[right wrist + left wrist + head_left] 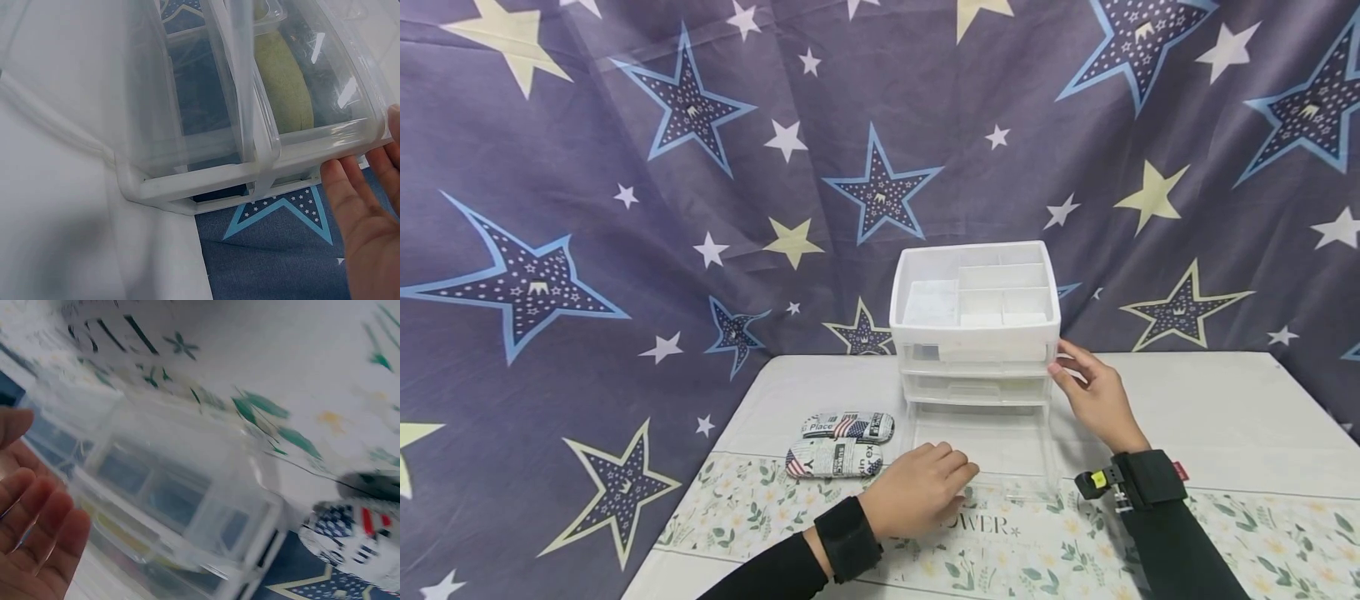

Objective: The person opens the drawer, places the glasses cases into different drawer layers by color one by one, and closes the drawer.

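A white drawer unit with a divided top tray stands on the table. Its clear bottom drawer is pulled out towards me. My left hand hovers by the front of that drawer, fingers loosely bent and holding nothing. In the left wrist view the left fingers are apart from the unit. My right hand touches the unit's right side near the upper drawers, its fingers fairly straight along the edge. Through the clear plastic, an olive-green soft thing shows inside a drawer above.
Two rounded cases with newspaper and flag print, a rear one and a front one, lie left of the unit. A floral runner covers the table's near part. A star-patterned curtain hangs behind.
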### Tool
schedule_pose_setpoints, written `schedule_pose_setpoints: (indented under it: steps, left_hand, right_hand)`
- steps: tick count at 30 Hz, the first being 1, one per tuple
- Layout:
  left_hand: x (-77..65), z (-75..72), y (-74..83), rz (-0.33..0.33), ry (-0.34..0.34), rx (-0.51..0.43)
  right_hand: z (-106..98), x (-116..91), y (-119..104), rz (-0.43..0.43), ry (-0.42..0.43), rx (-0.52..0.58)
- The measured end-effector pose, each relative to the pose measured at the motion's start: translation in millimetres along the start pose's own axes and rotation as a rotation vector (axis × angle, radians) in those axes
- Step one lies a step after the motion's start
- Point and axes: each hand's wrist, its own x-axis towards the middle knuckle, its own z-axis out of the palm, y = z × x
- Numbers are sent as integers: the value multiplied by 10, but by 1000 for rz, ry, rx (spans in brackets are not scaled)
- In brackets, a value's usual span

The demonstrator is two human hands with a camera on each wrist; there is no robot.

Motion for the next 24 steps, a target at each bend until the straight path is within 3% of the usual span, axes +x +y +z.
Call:
schedule_pose_setpoints:
  steps: [8, 16, 24]
  left_hand:
    - [-198, -59, -235, -73, -35, -123]
    - [-451, -54, -520, -149, -20, -213]
    - [-699, -3, -738, -248, -115, -275]
  right_hand:
    - [-8, -2, -20, -7, -1, 7]
    - [-13, -9, -18, 3, -3, -2]
    - [3, 0, -17, 2, 1, 23]
